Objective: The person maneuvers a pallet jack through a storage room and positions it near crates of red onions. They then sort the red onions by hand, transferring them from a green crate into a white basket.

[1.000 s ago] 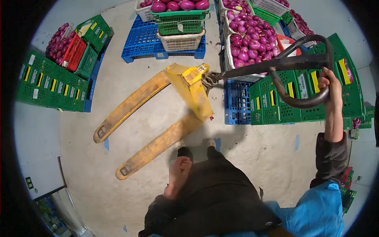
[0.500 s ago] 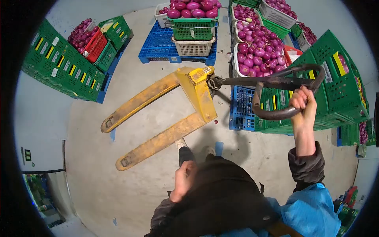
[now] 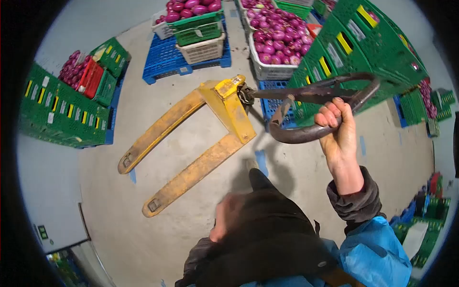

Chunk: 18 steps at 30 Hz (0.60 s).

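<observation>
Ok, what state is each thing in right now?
Pallet jack handle: gripped.
Right hand: closed around the handle.
Left hand: blurred, grip unclear.
Forks: bare, unloaded.
White crate: heaped with onions.
Blue pallet: bearing stacked crates.

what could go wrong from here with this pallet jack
The yellow pallet jack stands close beside the blue pallet under the white crate of onions, so a turn might bump it. The right hand alone holds the handle loop, while the left hand is off it, which could make steering less steady. The forks point out over bare floor near the person's foot, so a swing might catch it.
</observation>
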Each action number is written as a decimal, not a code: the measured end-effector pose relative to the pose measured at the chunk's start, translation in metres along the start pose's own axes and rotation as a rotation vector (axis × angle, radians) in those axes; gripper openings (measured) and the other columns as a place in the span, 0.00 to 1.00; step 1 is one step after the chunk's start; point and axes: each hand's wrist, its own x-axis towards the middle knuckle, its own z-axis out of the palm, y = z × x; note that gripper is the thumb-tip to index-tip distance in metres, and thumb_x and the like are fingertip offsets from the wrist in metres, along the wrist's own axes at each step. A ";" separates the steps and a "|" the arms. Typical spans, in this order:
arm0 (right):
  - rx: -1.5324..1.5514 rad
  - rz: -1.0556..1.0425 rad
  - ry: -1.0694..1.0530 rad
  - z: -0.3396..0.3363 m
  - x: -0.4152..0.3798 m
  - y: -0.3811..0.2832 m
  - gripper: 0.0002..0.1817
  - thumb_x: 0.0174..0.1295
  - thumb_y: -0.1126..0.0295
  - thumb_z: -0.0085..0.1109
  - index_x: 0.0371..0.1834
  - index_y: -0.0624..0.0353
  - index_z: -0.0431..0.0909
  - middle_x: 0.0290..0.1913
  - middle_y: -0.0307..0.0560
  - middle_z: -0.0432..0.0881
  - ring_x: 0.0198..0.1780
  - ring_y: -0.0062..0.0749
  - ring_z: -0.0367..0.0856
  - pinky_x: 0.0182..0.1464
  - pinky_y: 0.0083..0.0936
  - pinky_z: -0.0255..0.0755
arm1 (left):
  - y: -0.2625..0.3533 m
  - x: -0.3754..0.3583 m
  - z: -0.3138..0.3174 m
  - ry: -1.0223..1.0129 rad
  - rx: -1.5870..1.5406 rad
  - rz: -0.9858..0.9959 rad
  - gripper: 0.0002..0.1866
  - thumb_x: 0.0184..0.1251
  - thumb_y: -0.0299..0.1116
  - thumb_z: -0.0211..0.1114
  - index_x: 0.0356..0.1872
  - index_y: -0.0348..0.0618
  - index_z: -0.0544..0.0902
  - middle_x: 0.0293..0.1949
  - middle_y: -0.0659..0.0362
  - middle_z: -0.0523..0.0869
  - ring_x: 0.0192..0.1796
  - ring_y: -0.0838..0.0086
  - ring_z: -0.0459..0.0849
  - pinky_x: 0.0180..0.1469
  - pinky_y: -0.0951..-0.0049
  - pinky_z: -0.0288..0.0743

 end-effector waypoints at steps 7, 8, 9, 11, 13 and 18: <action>-0.034 -0.046 -0.032 0.076 0.016 0.027 0.07 0.64 0.73 0.55 0.36 0.54 0.65 0.25 0.33 0.62 0.25 0.20 0.62 0.33 0.25 0.64 | 0.013 -0.016 -0.053 -0.006 -0.111 -0.070 0.09 0.66 0.26 0.61 0.45 0.35 0.78 0.36 0.54 0.86 0.39 0.72 0.85 0.43 0.74 0.78; -0.043 -0.046 -0.012 0.080 0.013 0.024 0.07 0.64 0.72 0.55 0.35 0.54 0.65 0.25 0.33 0.62 0.25 0.20 0.62 0.33 0.25 0.64 | 0.015 -0.021 -0.054 0.011 -0.130 -0.080 0.09 0.65 0.30 0.63 0.42 0.38 0.80 0.34 0.55 0.86 0.37 0.72 0.84 0.43 0.72 0.77; -0.047 -0.037 0.000 0.077 0.019 0.023 0.07 0.64 0.72 0.56 0.35 0.54 0.65 0.26 0.33 0.62 0.25 0.20 0.62 0.33 0.25 0.64 | 0.014 -0.021 -0.051 0.022 -0.130 -0.075 0.09 0.65 0.30 0.63 0.42 0.38 0.80 0.34 0.55 0.86 0.37 0.72 0.84 0.43 0.72 0.77; -0.055 -0.050 -0.025 0.079 0.021 0.019 0.08 0.64 0.72 0.56 0.34 0.54 0.65 0.26 0.33 0.62 0.25 0.20 0.62 0.33 0.25 0.64 | 0.022 -0.029 -0.052 0.051 -0.145 -0.083 0.09 0.65 0.29 0.62 0.43 0.36 0.80 0.35 0.57 0.86 0.38 0.70 0.84 0.44 0.72 0.77; -0.051 -0.051 -0.050 0.073 0.021 0.014 0.08 0.64 0.72 0.56 0.33 0.54 0.65 0.27 0.33 0.62 0.25 0.19 0.61 0.34 0.25 0.64 | 0.019 -0.041 -0.048 0.132 -0.423 -0.148 0.08 0.65 0.27 0.62 0.43 0.36 0.79 0.35 0.58 0.86 0.37 0.72 0.84 0.43 0.73 0.77; -0.067 -0.058 -0.023 0.092 0.004 0.005 0.05 0.66 0.70 0.55 0.37 0.55 0.68 0.28 0.34 0.63 0.26 0.19 0.61 0.34 0.25 0.63 | 0.034 -0.075 -0.070 0.179 -0.218 -0.175 0.07 0.69 0.18 0.55 0.45 0.33 0.75 0.39 0.56 0.85 0.39 0.78 0.82 0.45 0.79 0.75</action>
